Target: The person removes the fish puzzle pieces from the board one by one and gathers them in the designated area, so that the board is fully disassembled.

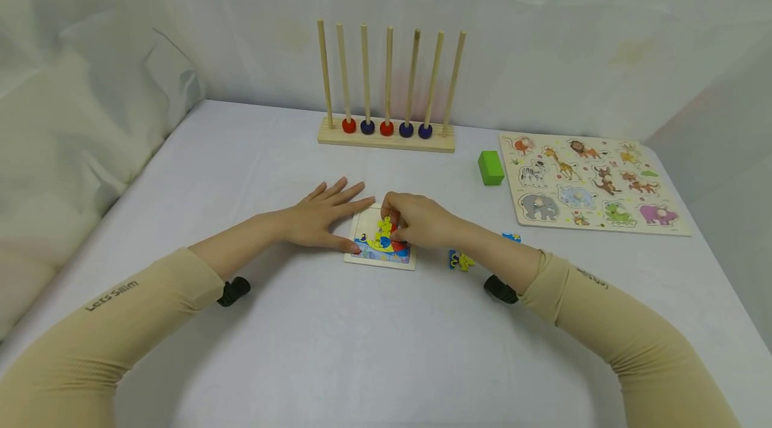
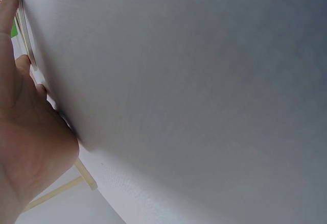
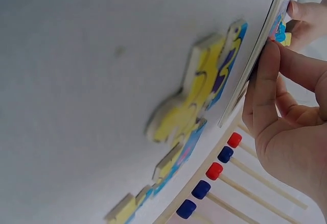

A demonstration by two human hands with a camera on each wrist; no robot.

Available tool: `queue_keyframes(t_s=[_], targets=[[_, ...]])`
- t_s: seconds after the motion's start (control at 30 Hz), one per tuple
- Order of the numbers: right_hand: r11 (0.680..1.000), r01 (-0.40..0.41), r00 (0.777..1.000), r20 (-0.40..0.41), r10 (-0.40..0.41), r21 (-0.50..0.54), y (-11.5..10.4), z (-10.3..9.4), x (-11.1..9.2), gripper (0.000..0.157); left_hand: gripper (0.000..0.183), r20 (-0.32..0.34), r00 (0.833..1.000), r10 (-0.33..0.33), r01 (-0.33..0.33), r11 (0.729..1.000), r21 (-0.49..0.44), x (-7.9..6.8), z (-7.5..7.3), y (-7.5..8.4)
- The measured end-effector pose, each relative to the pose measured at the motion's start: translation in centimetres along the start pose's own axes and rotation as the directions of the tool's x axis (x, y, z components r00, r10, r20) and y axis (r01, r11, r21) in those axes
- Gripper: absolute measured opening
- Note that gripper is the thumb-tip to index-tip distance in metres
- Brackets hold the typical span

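A small square jigsaw board (image 1: 366, 217) with a pale frame lies flat, partly filled with yellow, blue and red pieces. My left hand (image 1: 313, 219) is spread with straight fingers, its thumb on the lower left of the picture and its fingertips by the upper left edge. From the right, my right hand (image 1: 422, 219) reaches over the board, thumb and fingers pinching a puzzle piece mostly hidden by them. In the right wrist view its fingertips meet right at the picture. Loose puzzle pieces (image 3: 207, 66), yellow and blue, lie beside the board, partly under the right forearm.
Behind the board stands a wooden bead rack (image 1: 386, 140) with upright rods and red and blue beads. To its right are a green block (image 1: 491, 168) and a large animal peg puzzle (image 1: 594, 181). White cloth (image 1: 374, 347) covers the table.
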State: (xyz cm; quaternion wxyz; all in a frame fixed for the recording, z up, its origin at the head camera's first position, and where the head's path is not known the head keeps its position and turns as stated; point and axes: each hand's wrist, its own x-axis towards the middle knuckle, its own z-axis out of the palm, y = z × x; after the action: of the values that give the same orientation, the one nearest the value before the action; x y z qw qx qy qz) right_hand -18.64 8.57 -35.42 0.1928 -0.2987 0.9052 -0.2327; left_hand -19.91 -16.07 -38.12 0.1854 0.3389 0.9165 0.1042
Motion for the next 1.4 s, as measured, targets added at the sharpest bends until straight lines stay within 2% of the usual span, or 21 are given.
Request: queue_keyframes(t_s=[0.47,0.67,0.77,0.9,1.07,1.4], targets=[[1.0,0.002,1.0,0.003,-0.002,-0.007,0.0,0.1,0.1,0.028,0.093,0.02,1.0,0.003,-0.002,1.0,-0.014,-0.1,-0.5,0.2],[1.0,0.013,1.0,0.004,-0.013,0.005,0.2,0.1,0.0,0.03,0.091,0.018,0.999,0.035,-0.035,0.999,-0.036,0.5,-0.7,1.7],[1.0,0.021,1.0,0.007,-0.021,0.013,0.2,0.0,-0.1,0.03,0.094,0.038,0.998,0.052,-0.052,0.999,-0.016,1.2,-0.2,2.6],[1.0,0.017,1.0,0.009,-0.018,0.016,0.1,-0.1,-0.2,0.029,0.095,0.055,0.998,0.043,-0.044,0.999,0.012,1.6,0.2,3.5],[1.0,0.008,1.0,0.006,-0.008,0.016,0.2,-0.1,-0.1,0.029,0.094,0.038,0.998,0.04,-0.04,0.999,0.022,1.6,0.3,3.7],[1.0,0.014,1.0,0.003,-0.014,0.026,0.3,-0.1,-0.1,0.03,0.093,0.048,0.998,0.027,-0.029,0.999,0.044,1.6,0.6,3.6]])
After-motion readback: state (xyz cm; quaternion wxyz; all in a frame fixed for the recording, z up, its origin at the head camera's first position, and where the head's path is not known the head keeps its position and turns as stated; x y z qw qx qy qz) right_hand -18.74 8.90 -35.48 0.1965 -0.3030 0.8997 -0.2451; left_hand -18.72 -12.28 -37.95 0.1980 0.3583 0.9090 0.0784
